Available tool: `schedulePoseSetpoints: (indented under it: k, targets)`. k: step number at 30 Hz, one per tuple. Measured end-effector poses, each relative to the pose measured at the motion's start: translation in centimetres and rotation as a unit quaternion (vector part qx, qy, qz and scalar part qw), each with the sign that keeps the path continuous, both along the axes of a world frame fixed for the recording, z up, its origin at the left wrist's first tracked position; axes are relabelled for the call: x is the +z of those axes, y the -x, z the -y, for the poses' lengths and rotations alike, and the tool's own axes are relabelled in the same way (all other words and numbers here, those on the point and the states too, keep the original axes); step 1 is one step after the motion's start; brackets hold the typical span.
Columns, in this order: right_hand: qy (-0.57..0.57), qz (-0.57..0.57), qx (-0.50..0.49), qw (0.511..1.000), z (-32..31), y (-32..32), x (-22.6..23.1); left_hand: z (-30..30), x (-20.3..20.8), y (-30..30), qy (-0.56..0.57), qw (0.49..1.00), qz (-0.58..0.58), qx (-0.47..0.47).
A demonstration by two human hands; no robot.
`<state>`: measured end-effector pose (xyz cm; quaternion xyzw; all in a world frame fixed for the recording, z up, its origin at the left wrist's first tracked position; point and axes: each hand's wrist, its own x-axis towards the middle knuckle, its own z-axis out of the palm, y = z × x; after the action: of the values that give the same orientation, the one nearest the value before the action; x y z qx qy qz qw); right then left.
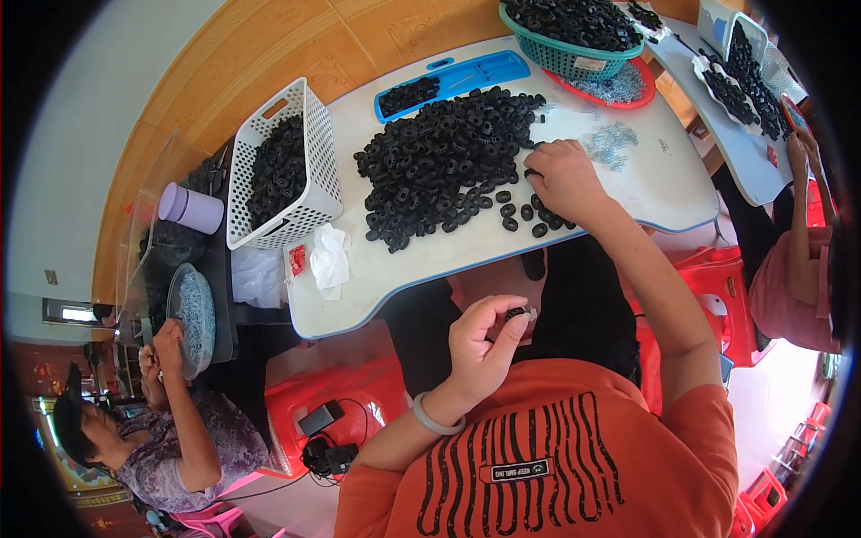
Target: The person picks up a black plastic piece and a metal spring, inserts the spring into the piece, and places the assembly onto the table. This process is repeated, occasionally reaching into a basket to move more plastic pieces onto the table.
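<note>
My left hand [484,345] is raised over my lap in front of the table, its thumb and fingers pinching a small black plastic part [515,314]. Something small and pale sticks out beside that part at the fingertips; I cannot make out what it is. On the tabletop, my right hand [567,182] is curled at the right edge of a big heap of black plastic parts [439,161], with its fingertips on one of them. Several loose black parts [508,211] lie just left of this hand. Small clear bluish pieces [612,143] are scattered beyond it.
A white basket [323,184] of black parts stands left, beside a tissue [331,260] and red wrapper [297,260]. Behind the heap are a blue tray [489,67], green basket [574,61] and red tray [647,92]. Other people work at left [193,439] and right [798,269].
</note>
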<state>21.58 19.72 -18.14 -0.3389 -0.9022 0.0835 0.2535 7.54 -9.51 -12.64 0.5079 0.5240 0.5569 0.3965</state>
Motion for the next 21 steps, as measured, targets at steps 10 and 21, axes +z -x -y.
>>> schedulePoseSetpoints:
  k: [10,21]
  targets:
    - [0.027,0.028,-0.003,0.999,-0.6,0.5,0.4,-0.1,-0.2,0.7,0.018,1.0,-0.005,0.004]
    - [-0.052,-0.055,0.186,0.98,4.9,5.8,2.4,-0.1,0.3,0.6,0.024,0.999,0.025,0.018]
